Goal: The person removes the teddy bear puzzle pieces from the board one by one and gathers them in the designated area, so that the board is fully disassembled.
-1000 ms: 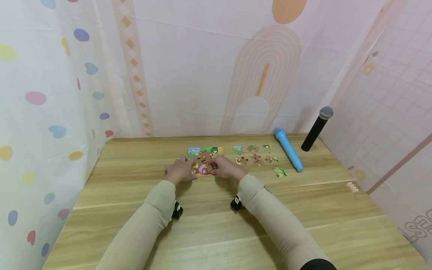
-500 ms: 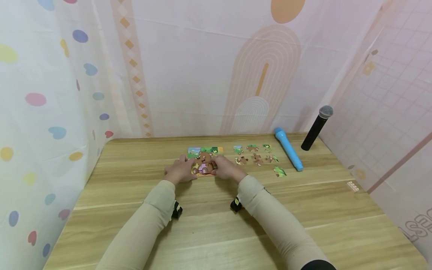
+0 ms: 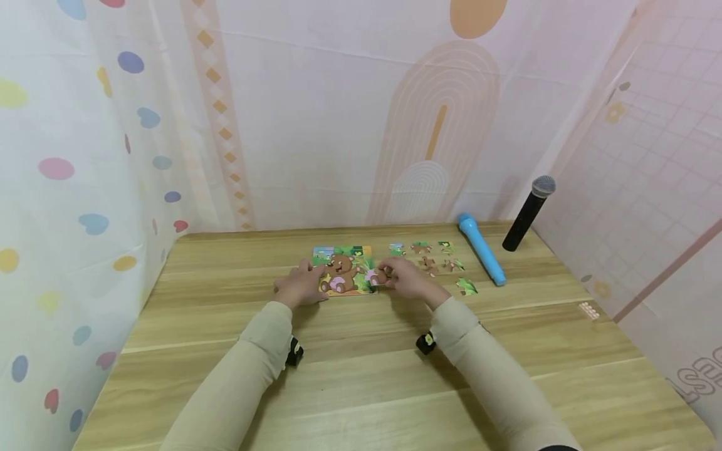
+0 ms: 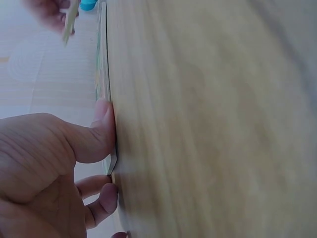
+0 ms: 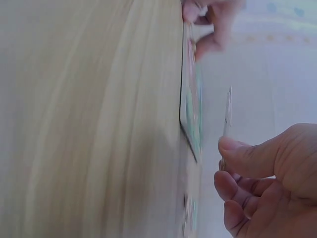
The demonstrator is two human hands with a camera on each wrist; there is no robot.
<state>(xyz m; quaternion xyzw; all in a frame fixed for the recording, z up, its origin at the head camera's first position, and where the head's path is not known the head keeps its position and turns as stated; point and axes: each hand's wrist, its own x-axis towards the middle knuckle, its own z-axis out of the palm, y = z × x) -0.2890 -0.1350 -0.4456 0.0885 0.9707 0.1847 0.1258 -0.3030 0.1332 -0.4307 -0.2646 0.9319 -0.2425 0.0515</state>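
The puzzle board, with a brown bear picture, lies flat towards the back of the table. My left hand holds its left end, thumb at the near edge and fingers around the corner, as the left wrist view shows from the side. My right hand pinches a puzzle piece with brown and lilac print, raised just past the board's right edge. In the right wrist view, this thin piece appears edge-on between thumb and fingers, clear of the board.
Several loose puzzle pieces lie right of the board, and a green one sits nearer. A blue microphone lies beyond them; a black microphone stands at the back right. A small pale dotted item lies near the right edge.
My right hand has moved right and up off the board with the puzzle piece, uncovering the board's right side and overlapping a loose piece. The left hand has stayed put.
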